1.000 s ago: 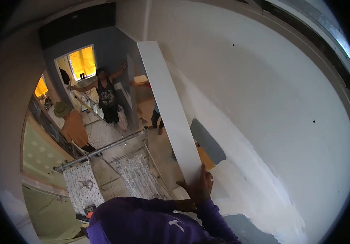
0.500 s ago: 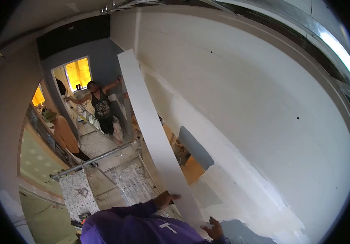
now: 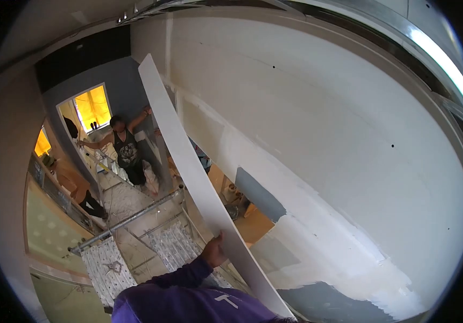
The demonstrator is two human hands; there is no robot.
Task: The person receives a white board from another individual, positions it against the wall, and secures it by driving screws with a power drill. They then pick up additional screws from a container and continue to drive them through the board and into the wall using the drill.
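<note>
A long pale board (image 3: 188,161) slants from the upper left down to my body at the bottom of the view. On its left edge, partway down, rests my left hand (image 3: 213,251), its thumb up against the face and its other fingers hidden behind the board. My right hand is out of sight; the lower end of the board and the bottom frame edge are where that side of me lies. Near the board's far end, a person in a dark tank top (image 3: 126,148) reaches an arm towards it.
Below on the left are a metal scaffold rail (image 3: 129,219) and perforated platforms (image 3: 107,267). Another person in an orange top (image 3: 71,182) stands at the left. A patched, partly painted wall (image 3: 339,161) fills the right, with an opening (image 3: 247,215) beside the board.
My left hand has moved from over the board's face to its left edge and closed there. My right hand has left the view. The board's far end appears further left.
</note>
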